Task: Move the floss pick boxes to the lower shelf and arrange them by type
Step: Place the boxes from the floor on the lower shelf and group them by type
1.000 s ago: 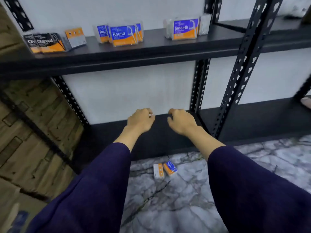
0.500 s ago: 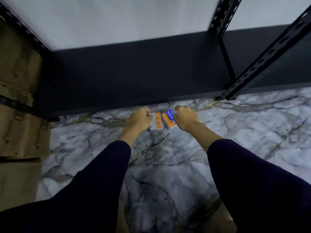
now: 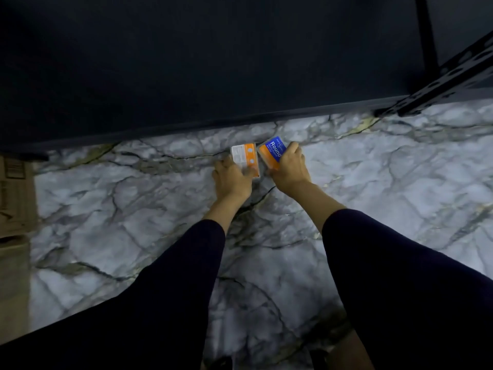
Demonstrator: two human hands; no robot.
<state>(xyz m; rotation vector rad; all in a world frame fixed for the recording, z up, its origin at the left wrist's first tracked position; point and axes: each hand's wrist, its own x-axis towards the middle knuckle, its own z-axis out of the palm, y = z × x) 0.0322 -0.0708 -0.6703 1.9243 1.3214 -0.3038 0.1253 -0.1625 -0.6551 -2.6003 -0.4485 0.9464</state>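
Two floss pick boxes lie on the marble floor just in front of the black lower shelf (image 3: 186, 76). My left hand (image 3: 231, 178) grips the white-and-orange box (image 3: 245, 156), which shows its back label. My right hand (image 3: 290, 169) grips the blue-and-orange "Round" box (image 3: 272, 150), tilted to the right. Both boxes sit close together, a small gap between them. The upper shelf and its other boxes are out of view.
A perforated black shelf upright (image 3: 448, 76) slants in at the upper right. Cardboard boxes (image 3: 13, 209) stand along the left edge. The marble floor (image 3: 400, 182) spreads around my arms.
My view has tilted down from the shelves to the floor. Both hands dropped from the lower shelf's edge to the two fallen boxes and closed around them.
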